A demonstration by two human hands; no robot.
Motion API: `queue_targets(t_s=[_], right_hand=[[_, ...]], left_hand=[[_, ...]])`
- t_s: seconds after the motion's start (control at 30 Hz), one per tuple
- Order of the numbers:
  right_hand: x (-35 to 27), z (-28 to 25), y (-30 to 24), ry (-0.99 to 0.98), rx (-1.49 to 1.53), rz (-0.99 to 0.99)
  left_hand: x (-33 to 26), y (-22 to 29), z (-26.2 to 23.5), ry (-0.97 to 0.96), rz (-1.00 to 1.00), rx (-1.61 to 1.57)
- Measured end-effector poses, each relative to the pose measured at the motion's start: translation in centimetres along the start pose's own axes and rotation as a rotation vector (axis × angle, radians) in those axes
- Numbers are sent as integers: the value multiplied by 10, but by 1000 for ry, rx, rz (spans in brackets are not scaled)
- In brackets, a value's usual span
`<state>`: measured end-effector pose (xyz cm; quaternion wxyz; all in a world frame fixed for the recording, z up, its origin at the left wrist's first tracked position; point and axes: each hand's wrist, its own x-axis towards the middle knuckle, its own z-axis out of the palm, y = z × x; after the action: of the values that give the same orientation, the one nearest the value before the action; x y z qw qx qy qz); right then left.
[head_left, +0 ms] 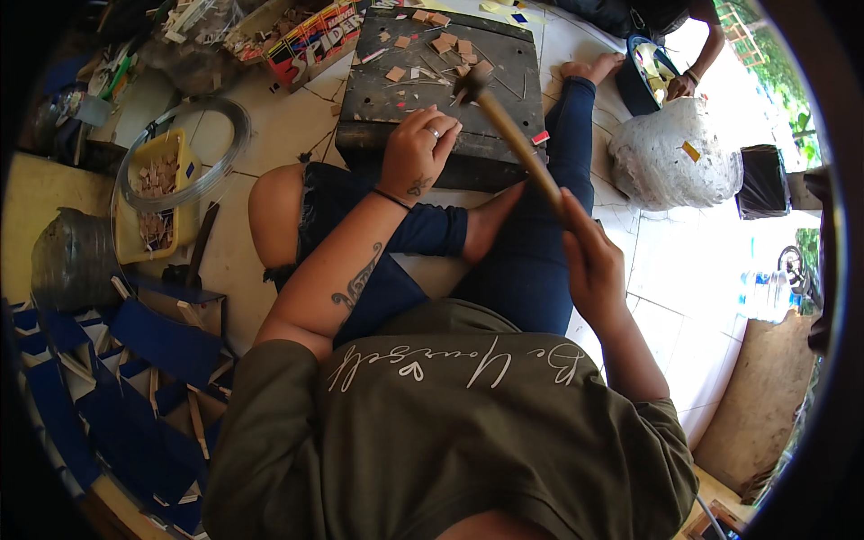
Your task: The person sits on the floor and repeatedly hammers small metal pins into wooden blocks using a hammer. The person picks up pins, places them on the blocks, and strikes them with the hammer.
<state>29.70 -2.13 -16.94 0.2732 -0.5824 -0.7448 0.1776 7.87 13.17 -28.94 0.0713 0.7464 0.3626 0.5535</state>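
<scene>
My right hand point(592, 265) grips the wooden handle of a hammer point(522, 144). Its dark head is raised over a low black work block point(378, 117). At the near edge of that block, my left hand point(418, 148) is closed, with fingertips pinched together; anything between them is hidden. Small brown square pieces point(445, 43) lie scattered on the block's top, among thin sticks and bits of scrap. A small red piece point(540, 138) sits by the block's right edge.
On the left, a yellow basket point(184, 225) holds brown pieces, with a coil of wire point(238, 135) over it. Blue panels point(166, 333) are stacked at lower left. Another person's hand point(682, 85) reaches to a dark tub point(634, 85) beside a wrapped bundle point(666, 162).
</scene>
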Motion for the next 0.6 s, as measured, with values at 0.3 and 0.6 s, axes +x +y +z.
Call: queue_targets(t_s=[0.3,0.6], right_hand=[[-2,1,8,28,39,10],[-2,1,10,16,21,22]], left_hand=[[2,2,-1,-4,-18,-6],[0,0,-2,-36,-21,11]])
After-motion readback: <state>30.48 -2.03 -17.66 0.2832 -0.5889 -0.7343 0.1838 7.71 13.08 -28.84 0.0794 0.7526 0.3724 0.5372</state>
